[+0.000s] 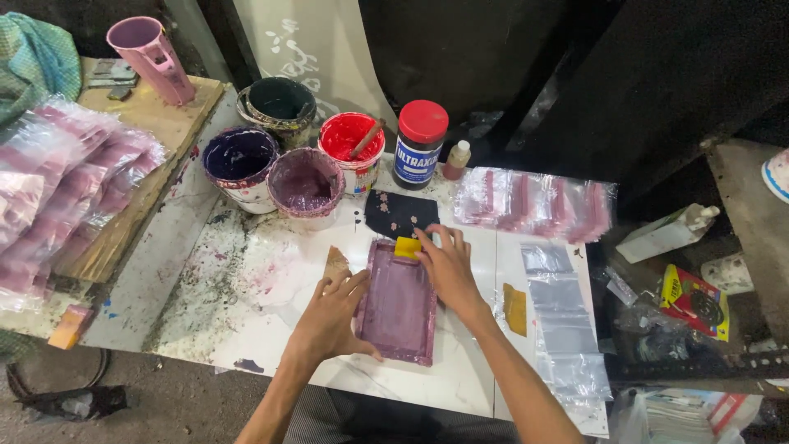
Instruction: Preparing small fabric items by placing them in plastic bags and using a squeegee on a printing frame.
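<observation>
One view only, from the person's head, looking steeply down and forward at the white surface (246,321), fairly near. Both forearms enter from the bottom edge; paint pots (304,181) sit farther off, near a dark backdrop.

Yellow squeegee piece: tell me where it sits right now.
The small yellow squeegee piece lies at the far end of the purple rectangular printing frame, under the right hand fingertips, just below the dark stained rag.
</observation>
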